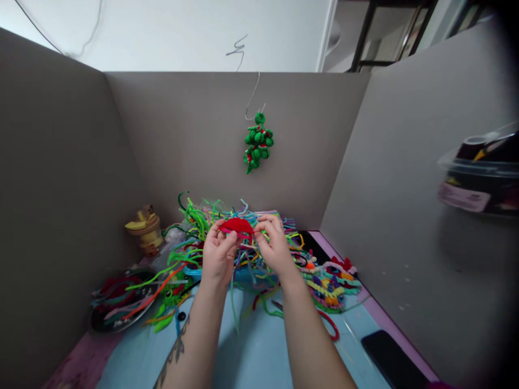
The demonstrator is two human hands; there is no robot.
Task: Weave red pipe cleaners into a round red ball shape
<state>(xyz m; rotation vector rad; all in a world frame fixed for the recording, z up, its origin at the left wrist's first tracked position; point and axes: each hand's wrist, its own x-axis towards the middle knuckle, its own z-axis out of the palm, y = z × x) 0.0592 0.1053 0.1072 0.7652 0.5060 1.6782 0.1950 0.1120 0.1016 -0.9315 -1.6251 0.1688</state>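
Note:
Both hands are raised in front of the pile, holding a small red pipe-cleaner piece [238,225] between them. It is dome-shaped, with a pinkish strand along its lower side. My left hand [220,251] pinches its left end and underside with thumb and fingers. At the right end, my right hand [274,243] has its thumb and fingertips closed on a thin red strand of the same piece. Behind and below the hands, a heap of many-coloured pipe cleaners [198,221] spills out of a blue tray [243,276].
Grey panels enclose three sides. A green pipe-cleaner ornament [258,143] hangs from a wire hook at the back. Left stand a dark bowl [103,322] and a small pot [148,232]. Right are red-handled scissors [329,324], finished colourful pieces [332,283], a phone [395,359] and a wall-mounted tub [482,173].

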